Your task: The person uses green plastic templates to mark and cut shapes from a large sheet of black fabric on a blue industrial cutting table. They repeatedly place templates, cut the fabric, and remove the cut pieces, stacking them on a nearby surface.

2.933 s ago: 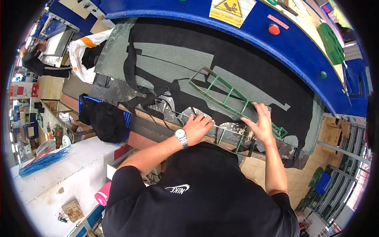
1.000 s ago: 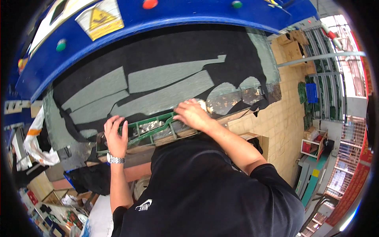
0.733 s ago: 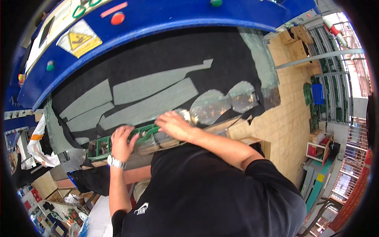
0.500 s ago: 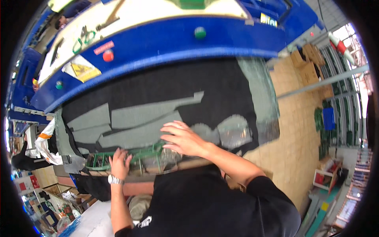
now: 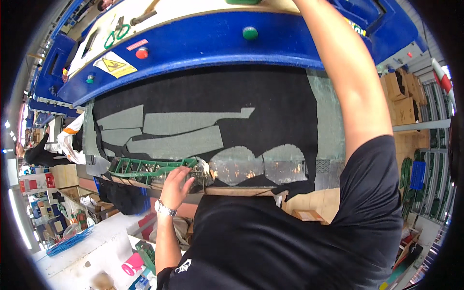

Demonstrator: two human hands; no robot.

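Note:
My left hand [image 5: 175,189], with a metal watch [image 5: 165,209] at the wrist, rests at the right end of a green cutting die [image 5: 158,170]. Its fingers are apart and reach over the die's edge. The die is a long ribbed frame lying along the near edge of black fabric [image 5: 280,101]. Several shaped holes in the fabric bare the grey-green board [image 5: 179,142] beneath. My right arm stretches up and away past the blue press beam [image 5: 203,48]; the right hand is beyond the top edge of the picture.
The beam carries a red button [image 5: 142,53] and green buttons [image 5: 250,33]. Green-handled scissors [image 5: 117,35] and a hammer [image 5: 144,18] lie on top. Cardboard boxes [image 5: 405,112] and racks stand at right. A white table [image 5: 72,261] is at lower left.
My right hand has left the die area and gone up out of view. My left hand has shifted to the die's right end. The view has turned slightly.

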